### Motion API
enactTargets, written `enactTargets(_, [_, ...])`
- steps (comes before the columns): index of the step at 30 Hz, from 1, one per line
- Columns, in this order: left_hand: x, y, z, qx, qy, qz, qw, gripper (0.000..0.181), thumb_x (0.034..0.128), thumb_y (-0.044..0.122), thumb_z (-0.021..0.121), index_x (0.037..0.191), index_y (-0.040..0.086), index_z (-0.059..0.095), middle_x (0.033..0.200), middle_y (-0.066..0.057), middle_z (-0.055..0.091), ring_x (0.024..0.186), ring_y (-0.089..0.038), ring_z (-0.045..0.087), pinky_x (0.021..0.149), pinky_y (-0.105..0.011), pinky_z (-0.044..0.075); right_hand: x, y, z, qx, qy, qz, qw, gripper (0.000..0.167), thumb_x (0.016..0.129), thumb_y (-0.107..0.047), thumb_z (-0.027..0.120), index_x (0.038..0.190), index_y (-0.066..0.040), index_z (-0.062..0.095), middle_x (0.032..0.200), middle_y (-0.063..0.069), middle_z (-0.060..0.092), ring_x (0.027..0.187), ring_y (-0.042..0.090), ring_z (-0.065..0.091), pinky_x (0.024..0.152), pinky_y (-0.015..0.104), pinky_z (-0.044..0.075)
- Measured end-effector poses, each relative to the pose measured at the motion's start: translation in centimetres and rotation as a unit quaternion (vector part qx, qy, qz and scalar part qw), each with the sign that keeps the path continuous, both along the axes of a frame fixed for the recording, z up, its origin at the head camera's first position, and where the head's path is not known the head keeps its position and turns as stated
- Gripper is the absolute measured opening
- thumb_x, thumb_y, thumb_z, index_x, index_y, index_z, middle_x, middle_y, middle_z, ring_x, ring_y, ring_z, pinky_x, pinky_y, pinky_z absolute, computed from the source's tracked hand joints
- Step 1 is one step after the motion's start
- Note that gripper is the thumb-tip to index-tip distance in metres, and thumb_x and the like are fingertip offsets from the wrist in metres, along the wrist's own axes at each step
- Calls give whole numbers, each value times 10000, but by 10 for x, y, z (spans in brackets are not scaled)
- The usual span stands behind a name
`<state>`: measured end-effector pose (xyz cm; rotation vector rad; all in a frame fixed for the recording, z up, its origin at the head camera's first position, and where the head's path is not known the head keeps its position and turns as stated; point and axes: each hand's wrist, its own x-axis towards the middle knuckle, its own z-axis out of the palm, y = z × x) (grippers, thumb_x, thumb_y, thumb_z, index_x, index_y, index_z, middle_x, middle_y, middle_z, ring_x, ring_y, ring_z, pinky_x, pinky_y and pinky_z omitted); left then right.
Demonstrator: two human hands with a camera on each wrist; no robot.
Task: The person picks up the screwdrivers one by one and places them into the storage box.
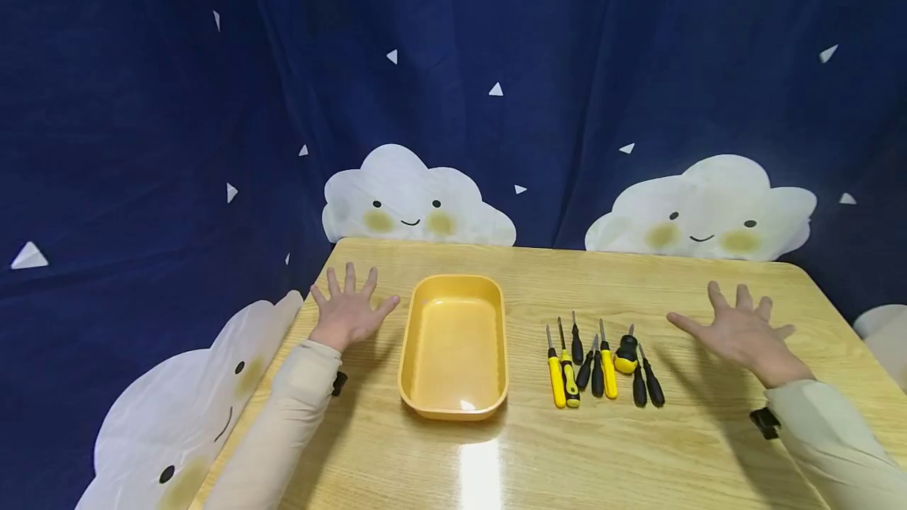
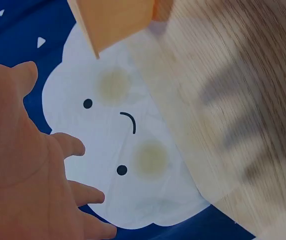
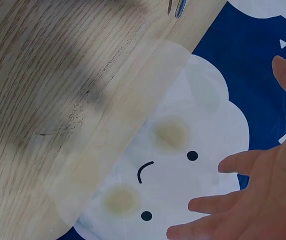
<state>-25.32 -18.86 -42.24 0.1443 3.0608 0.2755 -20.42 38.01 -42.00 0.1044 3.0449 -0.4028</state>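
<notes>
My left hand (image 1: 349,315) hovers above the table's left side with its fingers spread, holding nothing. Just to its right stands a yellow-orange rectangular tray (image 1: 453,409) with nothing in it. Right of the tray lies a row of several screwdrivers, some with yellow handles (image 1: 557,381) and some with slim black handles (image 1: 653,389). Among them is a stubby screwdriver (image 1: 627,354) with a black and yellow handle. My right hand (image 1: 742,332), also with spread fingers, is held beyond the row's right end, touching none of them. Both wrist views show outstretched fingers and no held object.
The light wooden table (image 1: 538,463) reaches back to a dark blue curtain (image 1: 453,38) printed with white clouds and triangles. Its left edge runs close beside my left forearm. A bright reflection lies on the wood in front of the tray.
</notes>
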Motion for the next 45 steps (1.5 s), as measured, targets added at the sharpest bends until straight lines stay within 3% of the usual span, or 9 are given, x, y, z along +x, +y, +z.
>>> enactTargets(5, [1,2,-3,334,-118,-42,9994,815,912,664,304,1534,165,133,1529,-278,5,1343,-542,-26,989,-730,23,-2,-4,-2,107,64,213,9997,1066,849,-720,395,1455,108,111,1353,508,52,1155,738,39,770,837,119])
enactTargets(9, [1,4,-5,874,-153,-114,9960,807,937,593,365,1537,137,77,1520,-292,65,1340,-528,122,1016,-673,172,-5,-8,-3,131,-74,378,9992,1069,858,-719,375,1447,132,108,1335,502,143,1106,716,209,757,757,298])
enactTargets(13, [-1,5,-9,1322,-94,-161,9910,799,953,526,407,1530,86,74,1493,-282,195,1288,-493,303,988,-604,310,-7,-12,-2,126,-175,464,9987,1063,864,-713,369,1425,164,155,1285,501,240,1074,676,319,727,699,367])
enactTargets(19, [-3,12,-14,1514,-15,-199,9883,659,976,431,414,1452,-15,320,1417,-257,376,1255,-427,395,1003,-549,331,-8,-17,-3,90,-140,648,9978,989,890,-670,386,1352,201,303,1200,437,448,1008,578,484,674,605,438])
enactTargets(22, [-3,18,-18,1520,23,-285,9880,541,976,378,439,1352,-8,481,1318,-221,508,1188,-389,482,952,-524,394,-7,-19,-5,46,-158,714,9973,920,909,-637,393,1302,196,382,1118,394,535,911,525,559,606,552,462])
enactTargets(26, [-3,24,-26,1606,-32,-389,9862,449,972,331,474,1265,3,562,1179,-170,611,1053,-356,578,847,-492,467,-7,-22,-8,38,-294,811,9963,798,940,-561,412,1247,174,458,1043,344,592,854,475,592,574,528,474])
enactTargets(32, [-2,34,-37,1939,-252,-254,9804,542,980,323,450,1396,-21,413,1251,-208,564,1138,-371,530,937,-493,422,-10,-25,-13,-13,-416,967,9944,718,956,-498,428,1213,170,491,959,286,637,811,413,620,599,515,487])
enactTargets(37, [2,41,-44,2391,-467,-282,9695,643,983,309,466,1490,-3,223,1387,-208,447,1251,-341,441,1017,-471,353,-10,-28,-17,-61,-510,982,9938,747,949,-526,422,1210,170,493,998,307,622,847,441,608,638,531,483])
enactTargets(45, [15,49,-52,2945,-439,-306,9541,714,967,244,503,1518,47,95,1514,-182,239,1351,-324,285,1080,-446,263,-8,-33,-27,-168,-481,1004,9936,656,959,-439,460,1214,164,495,1070,348,581,877,476,588,658,550,477])
